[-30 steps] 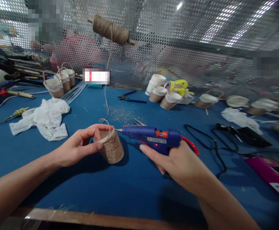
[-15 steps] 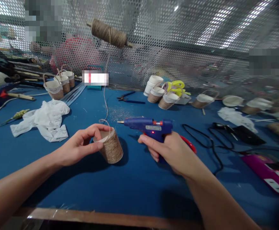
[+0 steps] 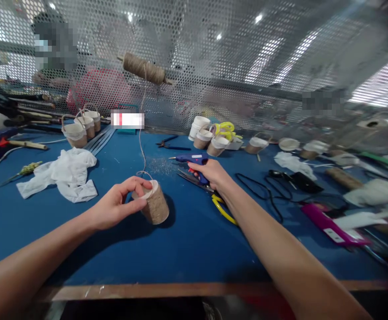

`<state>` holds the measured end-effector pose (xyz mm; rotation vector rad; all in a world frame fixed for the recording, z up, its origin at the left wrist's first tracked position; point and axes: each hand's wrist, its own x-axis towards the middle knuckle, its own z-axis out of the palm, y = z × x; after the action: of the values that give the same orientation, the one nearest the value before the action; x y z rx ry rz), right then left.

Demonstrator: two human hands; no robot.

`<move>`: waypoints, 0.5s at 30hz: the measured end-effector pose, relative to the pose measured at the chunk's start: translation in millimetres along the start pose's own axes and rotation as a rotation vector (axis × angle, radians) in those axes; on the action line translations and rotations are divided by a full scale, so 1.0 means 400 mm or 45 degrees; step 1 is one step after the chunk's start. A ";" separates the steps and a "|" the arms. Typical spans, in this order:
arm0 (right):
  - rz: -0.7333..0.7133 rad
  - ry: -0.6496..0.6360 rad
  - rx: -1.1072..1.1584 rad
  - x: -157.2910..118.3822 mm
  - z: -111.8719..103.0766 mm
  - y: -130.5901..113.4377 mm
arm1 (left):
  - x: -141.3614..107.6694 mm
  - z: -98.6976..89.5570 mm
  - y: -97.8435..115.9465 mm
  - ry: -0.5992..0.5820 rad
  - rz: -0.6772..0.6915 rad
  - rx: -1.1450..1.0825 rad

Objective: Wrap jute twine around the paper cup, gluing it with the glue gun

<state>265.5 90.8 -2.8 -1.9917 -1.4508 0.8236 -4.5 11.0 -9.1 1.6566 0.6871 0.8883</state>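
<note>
My left hand (image 3: 122, 200) pinches the rim of a small twine-wrapped cup (image 3: 156, 208), which tilts on the blue table. A strand of twine (image 3: 141, 142) runs from the cup's rim up to a twine spool (image 3: 144, 68) mounted on the mesh panel. Farther out, my right hand (image 3: 210, 172) is wrapped round a blue hot glue gun (image 3: 191, 158), its nozzle pointing left and its small red light showing. Below the glue gun lie scissors with yellow handles (image 3: 223, 210), partly hidden under my right hand and forearm.
Pliers (image 3: 170, 144) lie behind the glue gun. Finished small baskets (image 3: 76, 134) stand at back left, with more cups (image 3: 218, 146) at back right. White lace cloth (image 3: 65, 175) lies on the left. A black cable (image 3: 257, 191) and a magenta device (image 3: 330, 226) are on the right.
My right hand has moved away from me with the glue gun, farther back on the table. The scissors now show more fully. My left hand stays on the cup. The view has shifted right.
</note>
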 end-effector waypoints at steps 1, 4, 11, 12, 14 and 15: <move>0.009 0.003 -0.014 0.014 0.004 -0.002 | 0.000 -0.001 -0.001 -0.005 0.009 0.014; 0.033 0.037 -0.067 0.041 0.006 -0.011 | -0.001 -0.004 -0.003 -0.017 0.033 0.053; -0.196 -0.046 -0.010 -0.030 0.008 -0.076 | 0.002 0.000 0.004 -0.016 0.036 0.066; -0.261 -0.126 0.033 -0.057 0.017 -0.090 | 0.002 0.002 0.007 -0.023 0.038 0.063; -0.398 -0.327 0.163 -0.109 0.043 -0.119 | 0.001 0.004 0.011 -0.033 0.044 0.061; -0.462 -0.412 0.242 -0.132 0.056 -0.132 | 0.000 0.005 0.013 -0.032 0.050 0.061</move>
<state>203.2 56.4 29.1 -1.4424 -1.7713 1.1045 -2.8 8.8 -4.2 1.7263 0.6654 0.8830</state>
